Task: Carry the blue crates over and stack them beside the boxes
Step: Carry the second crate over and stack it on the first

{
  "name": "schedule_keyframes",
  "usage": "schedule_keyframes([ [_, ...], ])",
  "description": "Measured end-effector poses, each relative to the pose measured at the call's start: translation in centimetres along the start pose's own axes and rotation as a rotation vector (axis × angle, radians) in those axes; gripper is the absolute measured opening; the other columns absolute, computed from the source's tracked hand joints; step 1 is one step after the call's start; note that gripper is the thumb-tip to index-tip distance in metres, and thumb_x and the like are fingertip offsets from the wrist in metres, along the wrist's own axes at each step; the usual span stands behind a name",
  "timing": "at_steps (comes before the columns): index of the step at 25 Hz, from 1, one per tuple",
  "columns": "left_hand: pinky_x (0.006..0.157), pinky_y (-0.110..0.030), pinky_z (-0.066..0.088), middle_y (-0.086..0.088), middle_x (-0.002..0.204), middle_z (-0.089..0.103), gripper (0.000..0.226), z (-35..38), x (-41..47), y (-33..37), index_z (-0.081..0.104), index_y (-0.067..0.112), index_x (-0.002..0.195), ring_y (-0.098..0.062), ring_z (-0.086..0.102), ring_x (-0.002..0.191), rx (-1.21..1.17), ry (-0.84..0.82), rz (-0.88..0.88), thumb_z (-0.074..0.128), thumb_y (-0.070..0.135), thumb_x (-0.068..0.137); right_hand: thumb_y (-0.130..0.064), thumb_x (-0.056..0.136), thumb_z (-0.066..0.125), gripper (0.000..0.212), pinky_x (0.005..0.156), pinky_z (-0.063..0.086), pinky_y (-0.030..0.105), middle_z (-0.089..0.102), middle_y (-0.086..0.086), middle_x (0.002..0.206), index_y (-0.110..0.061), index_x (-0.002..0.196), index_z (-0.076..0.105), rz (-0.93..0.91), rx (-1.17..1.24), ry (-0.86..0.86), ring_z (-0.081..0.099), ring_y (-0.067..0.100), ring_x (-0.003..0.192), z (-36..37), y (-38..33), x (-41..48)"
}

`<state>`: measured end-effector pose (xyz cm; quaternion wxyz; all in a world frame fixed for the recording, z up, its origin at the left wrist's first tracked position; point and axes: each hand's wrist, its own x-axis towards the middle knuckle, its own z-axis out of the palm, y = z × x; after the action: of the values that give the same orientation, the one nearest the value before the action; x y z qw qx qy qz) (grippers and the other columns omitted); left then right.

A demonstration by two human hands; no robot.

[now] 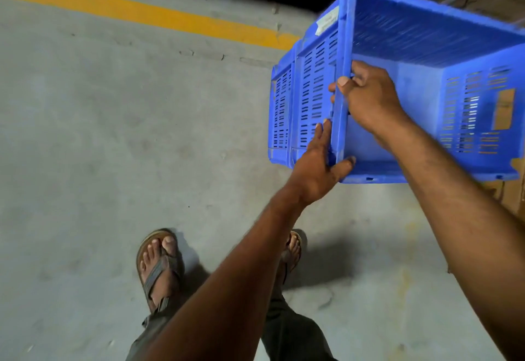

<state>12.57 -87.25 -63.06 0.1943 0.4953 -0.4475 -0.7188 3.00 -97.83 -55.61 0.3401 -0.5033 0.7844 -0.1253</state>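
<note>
An empty blue slotted crate (420, 47) fills the upper right, nested on top of another blue crate (279, 110) whose side shows below it on the left. My right hand (366, 96) grips the near-left rim of the top crate, fingers over the edge. At the rim's near corner rests my left hand (318, 167), thumb on the inside and fingers flat along the outer wall. Brown cardboard boxes (511, 198) show at the right edge, behind and under the crates.
Grey concrete floor (113, 147) spreads to the left, crossed by a yellow painted line (142, 13) at the top. My sandalled feet (159, 266) stand at the bottom centre. Dark objects and cardboard lie along the far top edge.
</note>
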Motion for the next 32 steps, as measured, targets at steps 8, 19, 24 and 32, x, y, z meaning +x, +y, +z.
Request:
schedule_keyframes([
  [8,0.119,-0.049,0.034,-0.004,0.169,0.016,0.09,1.3,-0.5,2.0,0.008,0.021,0.163,-0.024,0.025,0.153,0.032,0.036,0.008,0.062,0.031,0.092,-0.022,0.098,0.046,0.027,0.087,0.059,0.05,0.074,0.008,0.1,-0.02,0.115,0.067,0.028,0.011,0.019,0.072,0.02,0.085,-0.6,0.4,-0.7],
  [19,0.104,-0.044,0.049,-0.006,0.157,0.043,0.086,0.8,-2.2,1.1,0.011,0.023,0.162,-0.026,0.051,0.135,0.121,0.106,0.005,0.063,0.028,0.094,-0.018,0.096,0.046,0.028,0.078,0.061,0.047,0.074,0.012,0.095,-0.009,0.111,0.069,0.057,-0.008,0.052,0.071,0.022,0.08,0.9,0.1,-1.3],
  [24,0.098,-0.036,0.048,-0.009,0.151,0.051,0.085,0.2,-2.1,0.6,0.013,0.024,0.162,-0.027,0.055,0.13,0.169,0.122,0.001,0.063,0.03,0.094,-0.02,0.096,0.049,0.027,0.079,0.061,0.051,0.075,0.013,0.095,-0.006,0.104,0.07,0.101,0.021,0.0,0.074,0.024,0.086,1.2,-0.1,-0.9],
  [32,0.106,-0.043,0.05,0.01,0.158,0.04,0.093,-0.6,-2.6,1.2,0.011,0.044,0.158,-0.014,0.05,0.137,0.093,0.011,-0.062,0.055,0.054,0.077,-0.034,0.098,0.049,0.021,0.084,0.059,0.052,0.073,0.002,0.092,-0.023,0.095,0.067,0.129,0.048,-0.022,0.07,0.024,0.089,1.2,0.1,-1.2],
])
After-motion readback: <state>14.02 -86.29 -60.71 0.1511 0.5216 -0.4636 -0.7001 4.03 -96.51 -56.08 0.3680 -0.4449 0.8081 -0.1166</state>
